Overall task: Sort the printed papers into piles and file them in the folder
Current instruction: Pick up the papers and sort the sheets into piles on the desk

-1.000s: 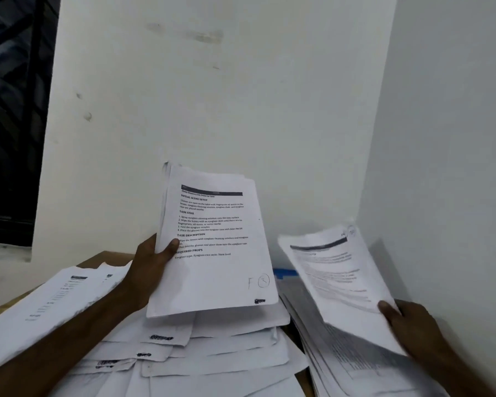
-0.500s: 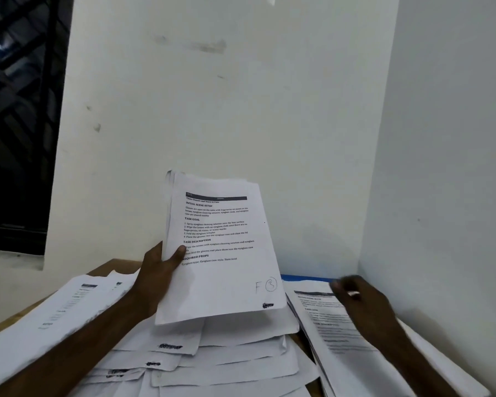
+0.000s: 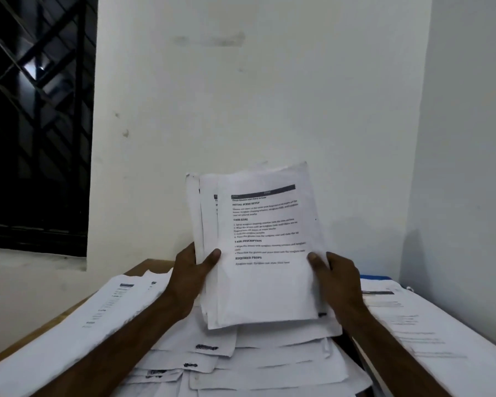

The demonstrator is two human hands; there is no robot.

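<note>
Two hands, left (image 3: 188,277) and right (image 3: 338,279), grip one upright paper stack (image 3: 265,285).

Dim, cool indoor light, flat and grey. The window (image 3: 35,124) is black but for one small glint. The side wall (image 3: 467,138) sits in shadow, darkest near the corner. Print on the paper stack (image 3: 267,282) is soft; the paper pile (image 3: 418,328) at right is smeared.

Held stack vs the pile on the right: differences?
The held stack stands upright in the air, gripped by left hand and right hand; the right pile lies flat, untouched. The held stack's headings are legible; the right pile's print is blurred. Both: white printed pages, dark header bar.
</note>
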